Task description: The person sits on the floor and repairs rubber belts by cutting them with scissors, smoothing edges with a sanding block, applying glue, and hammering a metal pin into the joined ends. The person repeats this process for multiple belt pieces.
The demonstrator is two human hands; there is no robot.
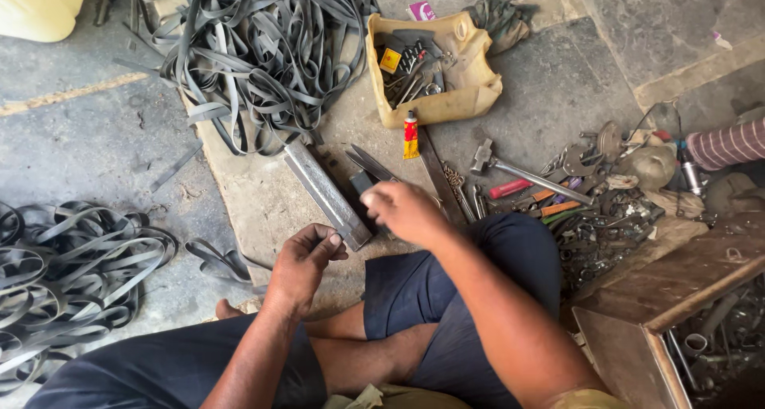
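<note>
A long flat metal bar, grey and dull, lies slanted on the stone floor, running from far left toward near right. Its near end sits under the fingertips of the left hand, which pinches it. Just right of the bar, a pair of dark scissors points its blades far and left; its handle end is hidden under the right hand.

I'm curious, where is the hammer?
The hammer lies on the floor right of centre, beyond the right hand, between the glue tube and the tool pile.
</note>
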